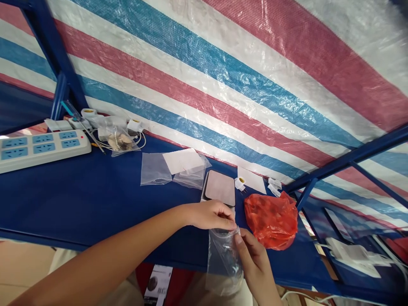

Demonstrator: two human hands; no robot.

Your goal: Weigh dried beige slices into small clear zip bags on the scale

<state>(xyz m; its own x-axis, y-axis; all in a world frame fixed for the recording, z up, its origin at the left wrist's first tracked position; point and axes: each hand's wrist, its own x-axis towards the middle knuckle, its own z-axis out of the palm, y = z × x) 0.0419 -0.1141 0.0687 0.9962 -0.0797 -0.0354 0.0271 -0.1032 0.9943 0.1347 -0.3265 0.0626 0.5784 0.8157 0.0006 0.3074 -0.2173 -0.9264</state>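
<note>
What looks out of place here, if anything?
No spill or damage shows. Just a bit untidy: clear bags lie askew, overlapping a sheet of paper left of the scale; a plug lies loose right of the scale, prongs out, in no socket.

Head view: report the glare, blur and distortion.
In the head view, bright glints speckle the striped tarp and streak the clear plastic bag; in the head view, wide-angle distortion seems to stretch the power strip at the left edge; the head view's lower-right corner looks dim and soft.
</note>
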